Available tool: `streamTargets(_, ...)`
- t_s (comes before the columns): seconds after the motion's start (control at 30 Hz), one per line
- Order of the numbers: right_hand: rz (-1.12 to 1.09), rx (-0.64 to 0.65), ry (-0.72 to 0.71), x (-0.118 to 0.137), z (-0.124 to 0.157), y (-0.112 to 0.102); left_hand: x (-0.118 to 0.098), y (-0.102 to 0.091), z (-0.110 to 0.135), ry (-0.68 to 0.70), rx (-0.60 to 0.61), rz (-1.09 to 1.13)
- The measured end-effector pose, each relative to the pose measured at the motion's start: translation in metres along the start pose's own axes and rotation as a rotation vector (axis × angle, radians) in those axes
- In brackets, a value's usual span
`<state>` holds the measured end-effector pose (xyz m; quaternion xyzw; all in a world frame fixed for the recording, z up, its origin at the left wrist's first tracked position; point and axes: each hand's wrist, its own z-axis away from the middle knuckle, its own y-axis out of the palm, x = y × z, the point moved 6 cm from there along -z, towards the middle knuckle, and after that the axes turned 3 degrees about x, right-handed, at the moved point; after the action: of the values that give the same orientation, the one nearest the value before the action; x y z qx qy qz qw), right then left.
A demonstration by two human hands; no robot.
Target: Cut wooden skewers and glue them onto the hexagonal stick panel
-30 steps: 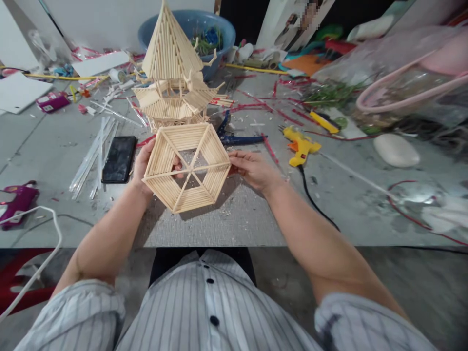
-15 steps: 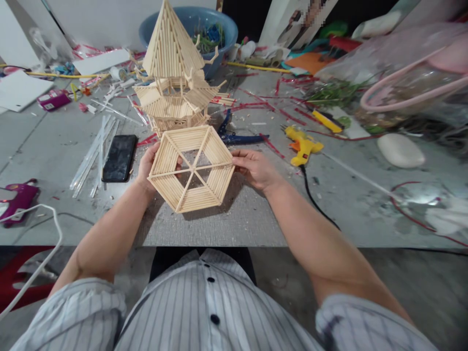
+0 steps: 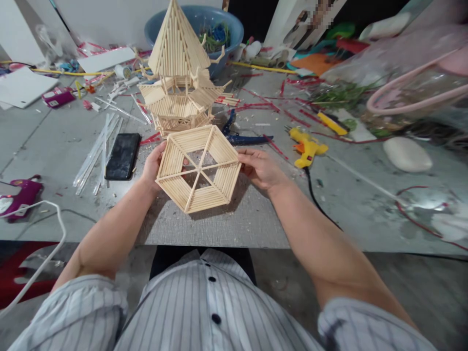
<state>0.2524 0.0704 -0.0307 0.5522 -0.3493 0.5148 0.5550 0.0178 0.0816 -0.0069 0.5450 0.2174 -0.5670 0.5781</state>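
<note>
Both hands hold a hexagonal frame of thin wooden sticks (image 3: 214,195), with spokes meeting in its middle and gaps around the centre. My left hand (image 3: 154,165) is closed on its left edge, a fingertip showing through a gap. At the right corner my right hand (image 3: 260,168) pinches it between thumb and fingers. The frame is tilted towards me above the table. Just behind it stands a stick pagoda model (image 3: 179,53) with a pointed roof and a flared lower roof. Blue pliers (image 3: 250,140) lie beside the model, partly hidden by the frame.
To the right lie a yellow glue gun (image 3: 307,146) and a white oval object (image 3: 407,154). On the left are a black phone (image 3: 123,156), clear glue sticks (image 3: 95,153) and a purple glue gun (image 3: 22,197). A blue basin (image 3: 234,34) stands at the back. Red scraps litter the grey table (image 3: 219,234).
The view has shifted slightly, so everything on the table appears a little further right. Both hands keep their hold on the stick frame, whose tilt looks nearly the same.
</note>
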Motion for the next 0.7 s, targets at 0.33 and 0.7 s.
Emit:
streamTargets(0.33,0.012,-0.039,0.023,-0.0027,-0.0026,-0.0026,0.0022,0.0022,-0.0009,0.015,0.031,0.002)
streamTargets(0.7,-0.026,-0.072,0.008,-0.0016,-0.0019,-0.0034,0.0032,0.0057,0.0032,0.007,0.045,0.02)
